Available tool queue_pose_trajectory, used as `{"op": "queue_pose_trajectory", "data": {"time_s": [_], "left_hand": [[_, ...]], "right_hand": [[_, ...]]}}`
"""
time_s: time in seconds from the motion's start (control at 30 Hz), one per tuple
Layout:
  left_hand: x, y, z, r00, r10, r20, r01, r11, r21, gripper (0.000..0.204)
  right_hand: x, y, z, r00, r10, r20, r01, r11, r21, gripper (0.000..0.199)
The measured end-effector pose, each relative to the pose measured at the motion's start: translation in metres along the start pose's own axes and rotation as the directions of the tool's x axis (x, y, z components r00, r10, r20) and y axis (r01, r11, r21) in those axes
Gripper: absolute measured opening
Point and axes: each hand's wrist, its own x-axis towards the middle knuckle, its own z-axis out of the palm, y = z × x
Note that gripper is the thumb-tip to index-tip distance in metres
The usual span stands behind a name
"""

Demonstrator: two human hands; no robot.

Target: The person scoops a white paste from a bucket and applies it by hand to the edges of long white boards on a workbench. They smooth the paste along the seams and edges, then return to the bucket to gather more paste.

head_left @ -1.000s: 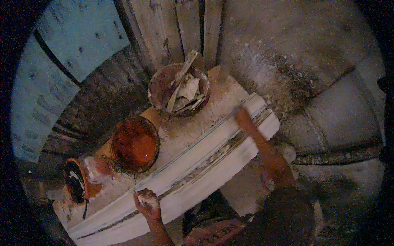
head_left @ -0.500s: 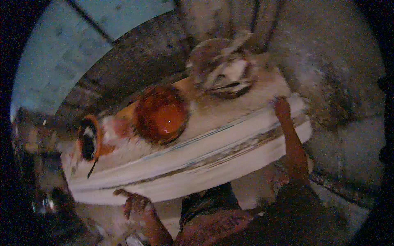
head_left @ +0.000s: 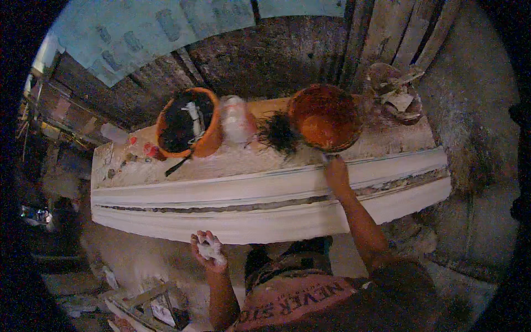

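Moulding (head_left: 265,205) lay lengthwise across the bench, white and ridged, with both hands at it

The right hand (head_left: 336,172) rested on its upper ridge just below the orange bowl (head_left: 325,117), fingers laid flat and stretched toward the bowl's rim, gripping nothing. The left hand (head_left: 208,250) hung just off the moulding's near edge, palm up, fingers curled around a lump of white plaster (head_left: 209,250). Behind the moulding, on the plaster-crusted bench top (head_left: 387,141), a tuft of dark fibre (head_left: 278,133) lay against the bowl's left side, a pale jar (head_left: 237,119) stood beside that, and an orange bucket (head_left: 188,123) with a dark inside held a white tool. A crusted bowl of scraps (head_left: 395,91) sat at the far right, by the upright planks (head_left: 398,39)
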Motion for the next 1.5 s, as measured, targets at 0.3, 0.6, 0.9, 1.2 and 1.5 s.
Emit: {"op": "queue_pose_trajectory", "data": {"time_s": [0.3, 0.6, 0.9, 1.2, 1.5], "left_hand": [[-0.072, 0.187, 0.027, 0.785, 0.405, -0.469, -0.214, 0.887, 0.409, 0.029], [-0.076, 0.236, -0.032, 0.862, 0.263, -0.433, -0.211, 0.963, 0.164, 0.039], [0.007, 0.160, -0.035, 0.900, 0.103, -0.424, 0.386, 0.264, 0.884, 0.039], [0.029, 0.110, -0.061, 0.998, 0.014, -0.059, 0.060, -0.100, 0.993, 0.023], [0.052, 0.093, -0.030, 0.810, -0.087, -0.580, 0.288, 0.921, 0.264, 0.006]], "right_hand": [[-0.012, -0.340, 0.129, 0.998, -0.057, -0.016, 0.059, 0.961, 0.270, 0.018], [-0.002, -0.396, 0.053, 0.662, 0.061, 0.747, -0.704, 0.391, 0.593, 0.046], [-0.134, -0.428, -0.059, 0.805, -0.577, 0.139, 0.357, 0.657, 0.664, 0.045], [-0.162, -0.299, -0.103, 0.865, -0.486, 0.124, 0.409, 0.826, 0.387, 0.041], [-0.162, 0.006, -0.087, 0.838, 0.524, -0.155, -0.509, 0.851, 0.126, 0.045]]}}
